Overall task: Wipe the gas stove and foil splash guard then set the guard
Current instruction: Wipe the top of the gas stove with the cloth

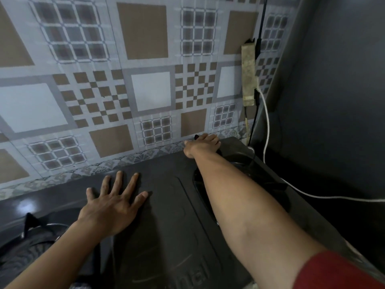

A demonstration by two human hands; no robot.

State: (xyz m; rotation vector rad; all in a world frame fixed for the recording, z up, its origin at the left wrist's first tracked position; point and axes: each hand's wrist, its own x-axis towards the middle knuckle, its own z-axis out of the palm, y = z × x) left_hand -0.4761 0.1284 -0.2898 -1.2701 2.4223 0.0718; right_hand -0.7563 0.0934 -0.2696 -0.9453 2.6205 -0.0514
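Observation:
The dark gas stove [166, 215] fills the lower half of the view. My left hand [112, 203] lies flat on its top, fingers spread, holding nothing. My right hand [203, 146] reaches to the stove's far back edge, where it meets the tile-patterned panel [150, 92] standing behind the stove. Its fingers are curled down over something dark, apparently a cloth [219, 151], which shows only as small bits at the fingertips and under the palm. Vertical seams run down the panel.
A left burner grate [35, 228] shows at the lower left, and a right burner [245, 163] lies partly under my right forearm. A grimy power strip [249, 76] hangs on the wall, with a white cable [267, 122] trailing across the right. A dark wall closes the right side.

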